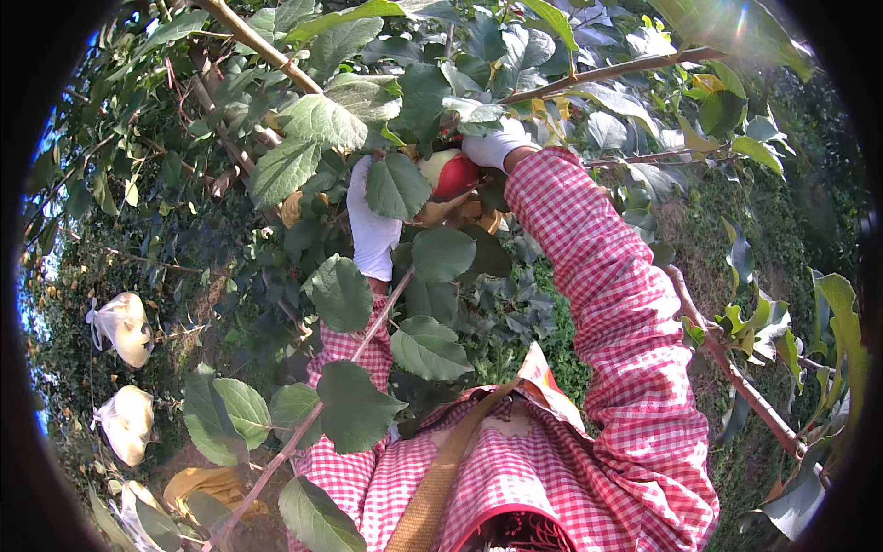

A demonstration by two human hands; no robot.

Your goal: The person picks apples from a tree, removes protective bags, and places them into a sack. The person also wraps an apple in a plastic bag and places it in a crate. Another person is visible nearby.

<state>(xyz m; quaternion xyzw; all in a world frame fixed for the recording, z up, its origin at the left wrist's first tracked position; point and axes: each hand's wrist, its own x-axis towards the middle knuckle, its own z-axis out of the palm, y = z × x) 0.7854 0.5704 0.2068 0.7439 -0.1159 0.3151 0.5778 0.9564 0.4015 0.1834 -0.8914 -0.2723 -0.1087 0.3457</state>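
Note:
A red and pale yellow apple (452, 174) hangs among leaves at the upper middle, with tan, papery material (462, 209) just under it. My right hand (500, 143), in a white glove, reaches in from the right and touches the apple's upper right side; leaves cover its fingertips. On the apple's left is my left hand (371, 214), also white-gloved and raised upright, partly behind a green leaf (397, 186). Its fingers are mostly hidden, so whether it holds anything does not show.
A leafy twig (303, 441) crosses in front of my left forearm. Thicker branches (614, 71) pass above and at the right (735, 379). Pale wrapped fruits (127, 330) hang at the left. A tan strap (441, 476) runs down my checked clothing.

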